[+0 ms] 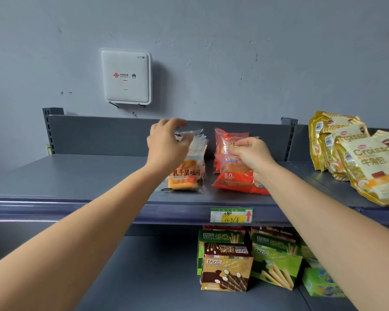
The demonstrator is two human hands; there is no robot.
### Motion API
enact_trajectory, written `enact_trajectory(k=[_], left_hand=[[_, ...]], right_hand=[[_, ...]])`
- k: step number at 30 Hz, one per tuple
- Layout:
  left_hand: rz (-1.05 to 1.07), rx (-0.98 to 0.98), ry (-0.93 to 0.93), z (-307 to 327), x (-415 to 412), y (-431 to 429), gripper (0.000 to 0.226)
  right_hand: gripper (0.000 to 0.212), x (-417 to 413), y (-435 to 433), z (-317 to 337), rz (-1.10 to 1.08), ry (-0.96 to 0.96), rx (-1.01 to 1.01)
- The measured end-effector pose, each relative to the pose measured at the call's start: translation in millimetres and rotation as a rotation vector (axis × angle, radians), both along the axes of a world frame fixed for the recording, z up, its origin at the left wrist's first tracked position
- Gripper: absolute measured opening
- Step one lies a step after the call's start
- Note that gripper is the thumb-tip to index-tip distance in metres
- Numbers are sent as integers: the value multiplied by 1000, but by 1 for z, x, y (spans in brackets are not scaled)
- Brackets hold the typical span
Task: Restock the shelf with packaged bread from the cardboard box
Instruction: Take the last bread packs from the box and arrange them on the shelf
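Note:
On the grey top shelf (pixel 76 176) stands a row of clear toast packs (pixel 186 176) with orange bread and dark lettering. My left hand (pixel 166 142) is at the top of the front pack, fingers curled around its clear upper edge. Just to the right stands a row of red bread packs (pixel 236 178). My right hand (pixel 252 153) pinches the top of the front red pack. Both rows stand upright, leaning slightly back. The cardboard box is out of view.
Gold croissant bags (pixel 366 164) lean in a row at the right of the top shelf. A price tag (pixel 231 215) hangs on the shelf's front edge. Green and brown snack boxes (pixel 227 265) sit on the lower shelf. A white router (pixel 126 76) hangs on the wall.

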State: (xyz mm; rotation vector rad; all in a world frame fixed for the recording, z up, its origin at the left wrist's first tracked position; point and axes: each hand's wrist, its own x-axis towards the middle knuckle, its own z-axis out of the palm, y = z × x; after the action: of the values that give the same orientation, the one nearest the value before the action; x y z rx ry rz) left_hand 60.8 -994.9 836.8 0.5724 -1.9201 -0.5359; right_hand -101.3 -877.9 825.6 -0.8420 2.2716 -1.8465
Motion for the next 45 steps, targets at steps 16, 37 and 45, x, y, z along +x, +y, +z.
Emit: enact_trajectory(k=[16, 37, 45], left_hand=[[-380, 680, -396, -29, -116, 52, 21], [-629, 841, -137, -32, -131, 31, 83], [-702, 804, -130, -34, -143, 28, 66]], right_hand=[[45, -67, 48, -23, 261, -317, 208], [70, -117, 35, -23, 552, -241, 85], [76, -131, 20, -22, 583, -190, 97]])
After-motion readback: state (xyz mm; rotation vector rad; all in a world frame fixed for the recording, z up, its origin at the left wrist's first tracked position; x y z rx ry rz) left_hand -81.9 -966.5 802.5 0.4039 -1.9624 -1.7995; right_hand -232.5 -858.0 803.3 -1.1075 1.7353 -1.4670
